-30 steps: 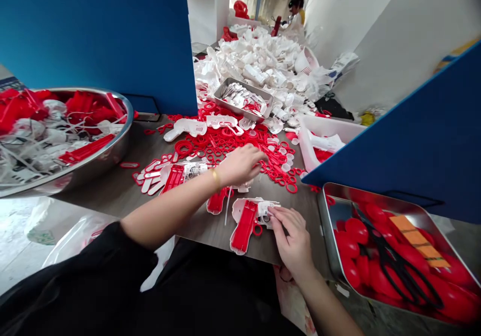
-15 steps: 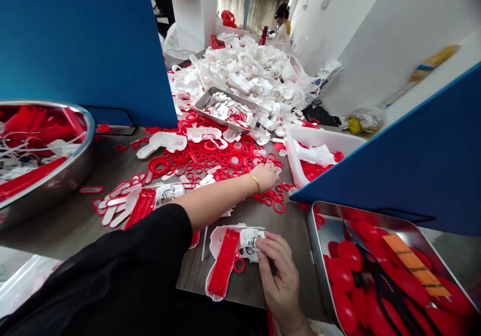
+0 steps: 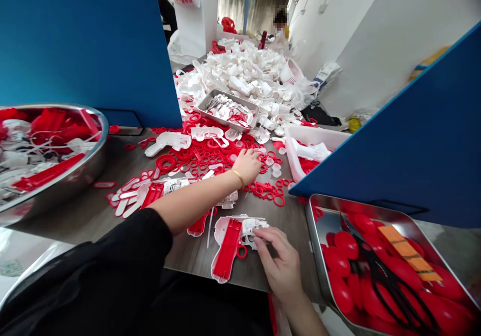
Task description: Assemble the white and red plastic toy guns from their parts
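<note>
My left hand [image 3: 247, 166], with a gold bracelet at the wrist, reaches into the pile of red rings and small parts [image 3: 203, 160]; what its fingertips hold, if anything, is hidden. Near the table's front edge lies an open white shell with a red insert [image 3: 228, 248] and a white mechanism [image 3: 252, 229]. A red ring [image 3: 241, 250] sits beside the insert. My right hand [image 3: 280, 261] rests at the right end of this shell, thumb and fingertips closed on its edge. Another half-filled shell [image 3: 153, 194] lies partly behind my left forearm.
A metal bowl [image 3: 101, 148] of parts stands at left. At right, a metal tray [image 3: 313, 225] holds red pieces and black scissors [image 3: 379, 271]. Blue partitions [image 3: 394, 155] flank the table. Behind are a small tray [image 3: 225, 123], a white bin [image 3: 295, 163] and a white heap [image 3: 240, 75].
My left hand has moved left and slightly back over the red parts, uncovering small clear discs. My right hand stays at the shell. The view has shifted slightly.
</note>
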The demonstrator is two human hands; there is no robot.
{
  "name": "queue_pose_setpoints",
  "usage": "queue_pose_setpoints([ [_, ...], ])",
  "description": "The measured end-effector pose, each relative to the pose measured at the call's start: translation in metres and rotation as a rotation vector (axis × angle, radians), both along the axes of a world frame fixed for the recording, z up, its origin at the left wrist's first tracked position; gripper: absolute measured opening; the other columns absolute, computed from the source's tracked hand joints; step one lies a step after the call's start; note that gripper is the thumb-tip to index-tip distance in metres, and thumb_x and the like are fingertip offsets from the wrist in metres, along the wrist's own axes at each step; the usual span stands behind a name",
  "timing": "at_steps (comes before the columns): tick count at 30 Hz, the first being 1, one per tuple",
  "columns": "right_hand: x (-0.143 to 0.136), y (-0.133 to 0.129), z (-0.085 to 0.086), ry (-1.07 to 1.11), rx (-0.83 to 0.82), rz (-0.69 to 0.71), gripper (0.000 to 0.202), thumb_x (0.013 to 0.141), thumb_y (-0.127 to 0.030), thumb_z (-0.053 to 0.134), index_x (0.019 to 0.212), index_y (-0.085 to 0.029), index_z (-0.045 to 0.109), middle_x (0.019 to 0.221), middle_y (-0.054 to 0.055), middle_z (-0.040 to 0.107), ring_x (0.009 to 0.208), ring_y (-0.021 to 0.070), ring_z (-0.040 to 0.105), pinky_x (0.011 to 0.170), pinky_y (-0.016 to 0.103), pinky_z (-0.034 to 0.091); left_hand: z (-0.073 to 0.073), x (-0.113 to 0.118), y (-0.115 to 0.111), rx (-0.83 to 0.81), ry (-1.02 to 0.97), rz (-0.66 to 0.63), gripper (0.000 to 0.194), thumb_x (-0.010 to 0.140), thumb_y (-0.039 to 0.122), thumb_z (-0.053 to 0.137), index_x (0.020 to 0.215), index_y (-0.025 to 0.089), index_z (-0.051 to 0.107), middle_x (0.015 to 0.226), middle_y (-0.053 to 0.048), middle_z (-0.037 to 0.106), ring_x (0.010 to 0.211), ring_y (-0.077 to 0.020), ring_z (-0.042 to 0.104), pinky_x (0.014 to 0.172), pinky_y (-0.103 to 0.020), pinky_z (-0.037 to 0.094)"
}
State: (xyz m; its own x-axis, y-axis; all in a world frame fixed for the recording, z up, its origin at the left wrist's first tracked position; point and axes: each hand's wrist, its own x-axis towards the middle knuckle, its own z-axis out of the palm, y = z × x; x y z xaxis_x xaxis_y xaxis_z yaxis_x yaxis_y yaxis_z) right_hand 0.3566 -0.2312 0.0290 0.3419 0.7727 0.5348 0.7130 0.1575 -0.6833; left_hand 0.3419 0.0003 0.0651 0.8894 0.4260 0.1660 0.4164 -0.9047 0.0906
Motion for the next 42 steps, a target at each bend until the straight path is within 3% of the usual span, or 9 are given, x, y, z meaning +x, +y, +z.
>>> queue_pose_setpoints([
  [3,0.002,0.007,0.004,0.020,-0.005,-0.073,0.010,0.087,-0.019,0.060,0.092,-0.022,0.068,0.085,0.004,0.072,0.079,0.0172,0.068,0.074,0.031,0.056,0.013,-0.052,-0.031,-0.067,-0.118,0.015,0.024,0.092,0.028,0.050,0.083,0.013,0.067,0.114,-0.012,0.063,0.114,-0.0279,0.051,0.096,-0.044,0.039],
  [5,0.001,0.015,0.008,0.050,0.014,-0.086,0.010,0.087,-0.020,0.060,0.094,-0.022,0.067,0.087,0.004,0.072,0.078,0.0169,0.067,0.072,0.031,0.055,0.011,-0.093,-0.061,-0.441,-0.356,-0.022,0.020,0.088,0.030,0.059,0.077,0.013,0.063,0.106,-0.010,0.066,0.100,-0.0226,0.059,0.090,-0.039,0.045],
  [7,-0.004,0.021,0.010,0.042,0.067,-0.051,0.011,0.086,-0.020,0.061,0.095,-0.023,0.065,0.087,0.004,0.071,0.082,0.0181,0.067,0.076,0.033,0.055,0.003,-0.127,-0.090,-0.979,-0.601,0.027,0.023,0.085,0.033,0.063,0.074,0.014,0.057,0.088,-0.006,0.067,0.082,-0.0164,0.064,0.077,-0.031,0.050],
  [10,-0.016,0.022,0.013,-0.010,0.127,0.072,0.014,0.083,-0.016,0.062,0.094,-0.024,0.065,0.087,0.003,0.070,0.087,0.0191,0.066,0.081,0.036,0.055,-0.009,-0.159,-0.119,-1.689,-0.848,0.101,0.030,0.078,0.036,0.072,0.094,0.017,0.056,0.082,-0.001,0.066,0.069,-0.0121,0.065,0.067,-0.026,0.052],
  [13,-0.025,0.018,0.018,-0.033,0.107,0.147,0.016,0.082,-0.013,0.061,0.093,-0.025,0.064,0.085,0.002,0.069,0.087,0.0190,0.066,0.079,0.036,0.055,-0.014,-0.171,-0.126,-1.952,-0.913,0.101,0.051,0.071,0.031,0.080,0.114,0.019,0.056,0.091,-0.001,0.067,0.073,-0.0112,0.067,0.071,-0.025,0.052],
  [21,-0.028,0.019,0.035,-0.166,-0.034,0.204,0.011,0.081,-0.013,0.058,0.080,-0.024,0.062,0.070,-0.003,0.065,0.069,0.0149,0.064,0.087,0.038,0.054,-0.015,-0.182,-0.124,-1.834,-0.882,0.027,0.029,0.077,0.020,0.074,0.100,0.017,0.057,0.097,-0.002,0.063,0.087,-0.0103,0.063,0.084,-0.026,0.050],
  [26,-0.029,0.020,0.034,-0.184,-0.088,0.231,0.010,0.081,-0.014,0.058,0.075,-0.022,0.059,0.067,-0.002,0.063,0.068,0.0147,0.062,0.083,0.036,0.053,-0.019,-0.185,-0.126,-1.740,-0.861,-0.091,0.023,0.082,0.016,0.068,0.099,0.017,0.053,0.100,-0.002,0.057,0.086,-0.0077,0.059,0.079,-0.020,0.048],
  [35,-0.032,0.020,0.044,-0.184,-0.170,0.246,0.011,0.078,-0.014,0.055,0.070,-0.022,0.056,0.066,-0.002,0.058,0.064,0.0132,0.057,0.063,0.026,0.049,-0.019,-0.186,-0.127,-1.571,-0.829,-0.120,0.021,0.085,0.016,0.062,0.103,0.018,0.052,0.101,-0.003,0.058,0.093,-0.0111,0.059,0.085,-0.025,0.050],
  [42,-0.031,0.019,0.045,-0.169,-0.188,0.235,0.010,0.076,-0.013,0.054,0.069,-0.021,0.054,0.065,-0.002,0.058,0.062,0.0121,0.057,0.059,0.024,0.047,-0.016,-0.186,-0.126,-1.488,-0.796,-0.155,0.020,0.086,0.014,0.060,0.104,0.018,0.053,0.106,-0.005,0.057,0.095,-0.0114,0.060,0.087,-0.026,0.051],
])
